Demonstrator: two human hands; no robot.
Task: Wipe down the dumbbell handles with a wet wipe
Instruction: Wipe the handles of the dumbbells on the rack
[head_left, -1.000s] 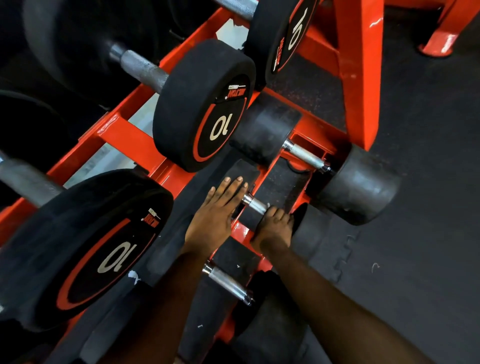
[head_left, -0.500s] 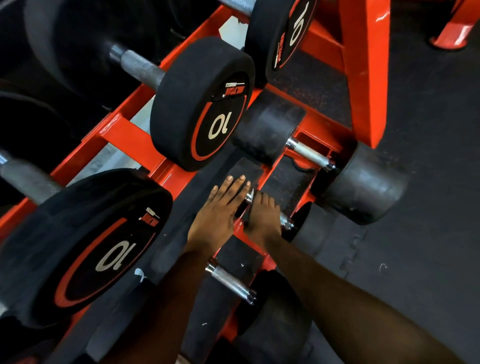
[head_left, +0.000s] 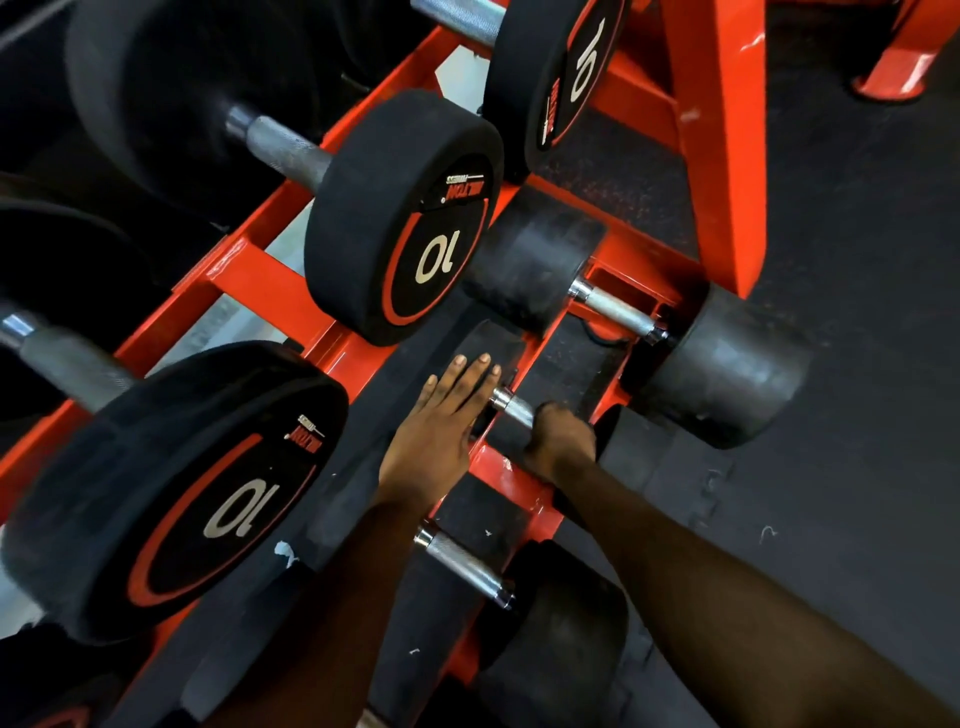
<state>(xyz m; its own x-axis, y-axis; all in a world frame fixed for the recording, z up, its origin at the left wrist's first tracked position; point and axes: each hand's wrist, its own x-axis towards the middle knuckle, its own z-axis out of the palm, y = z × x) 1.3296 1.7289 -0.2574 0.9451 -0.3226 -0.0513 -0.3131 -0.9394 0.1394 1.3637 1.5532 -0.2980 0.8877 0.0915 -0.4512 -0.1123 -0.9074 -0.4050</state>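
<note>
At the red steel rack, we work along the lower tier, where three short dumbbells lie side by side in padded cradles. Our left hand lies flat, fingers straight and close together, on the black rubber head at the left end of the middle dumbbell, apparently to steady it. Our right hand is curled in a fist round the right part of the middle handle. The wet wipe is not visible, and we cannot tell whether the fist hides it.

We judge these dumbbells to be heavy and wholly rigid, unlikely to shift in their cradles, so they are best cleaned in place. The hold belongs on the bar itself, wipe wrapped round it, sliding from collar to collar with a twist. The bar is bright steel, knurled along the middle and smooth at the collars. We expect the knurling to drag at a thin wipe, and the polished ends to turn slick when damp.

The far handle and the near handle lie bare between thick, scuffed, matt cylinders. On the tier above, the larger dumbbell discs carry red rings and the figure 10. To the right lies a dark rubber floor of interlocking tiles.
</note>
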